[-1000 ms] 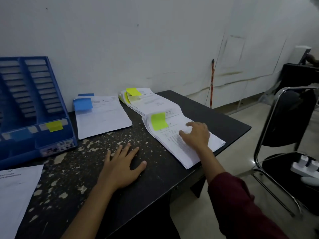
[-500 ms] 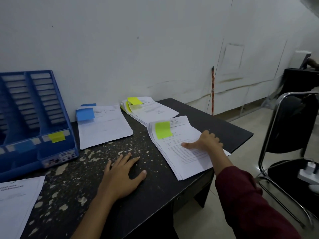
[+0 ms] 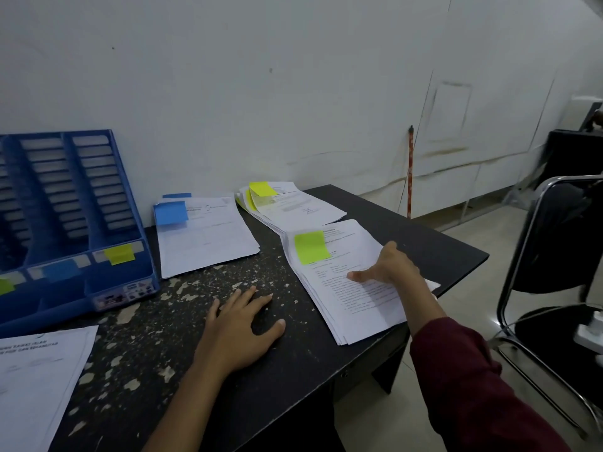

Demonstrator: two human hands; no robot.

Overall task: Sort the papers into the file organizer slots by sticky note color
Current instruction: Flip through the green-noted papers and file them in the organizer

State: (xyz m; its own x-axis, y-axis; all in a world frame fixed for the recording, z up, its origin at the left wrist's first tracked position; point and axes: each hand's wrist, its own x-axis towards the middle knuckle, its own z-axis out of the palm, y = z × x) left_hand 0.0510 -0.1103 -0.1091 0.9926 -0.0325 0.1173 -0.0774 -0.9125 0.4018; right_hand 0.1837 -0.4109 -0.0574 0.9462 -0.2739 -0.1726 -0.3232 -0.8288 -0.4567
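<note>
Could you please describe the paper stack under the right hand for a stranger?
On the black desk, right of the blue organizer, this stack lies nearest the desk's right edge. Its sticky note is lime-green, not yellow or blue.

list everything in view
blue plastic file organizer: 1, blue, table's left end
sticky-note slot labels: 3, lime, blue, yellow, organizer's front
paper stack with blue sticky note: 1, white, beside organizer
paper stack with yellow sticky note: 1, white, table's back
paper stack with lime sticky note: 1, white, table's right edge
loose printed sheet: 1, white, near left
worn black table: 1, black, centre
black metal-framed chair: 1, black, right
red stick: 1, red, against wall
left hand: 1, flat on table
right hand: 1, grip on lime-note stack
</note>
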